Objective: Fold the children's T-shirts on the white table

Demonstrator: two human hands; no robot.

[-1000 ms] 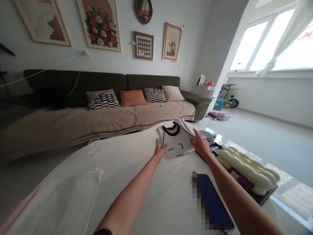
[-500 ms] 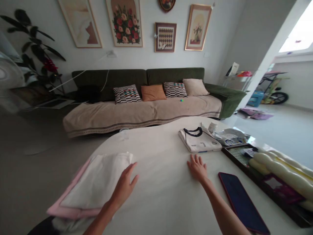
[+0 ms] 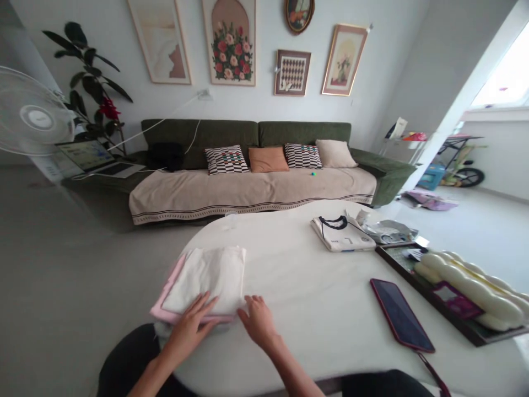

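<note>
Resting with its fingers spread, the left hand [image 3: 190,328] lies over the near side of the white cloth [image 3: 210,273], which is flat on top of the pink cloth [image 3: 168,285]. Both cloths lie together at the left side of the table [image 3: 297,298], close to the person's body. The right hand [image 3: 258,322] is just beside the near right corner of the white cloth; its fingers are a little bent and its thumb stands apart from them. I see no cloth between them, but I cannot tell if the thumb touches the edge. As for the progress, one shirt [image 3: 345,237] is already folded neatly, collar at the far side, and it lies well apart from this pile. The white cloth and the pink cloth appear to be the part which is left, since they are not beside the shirt. Whether they are already folded inside, I cannot judge.
</note>
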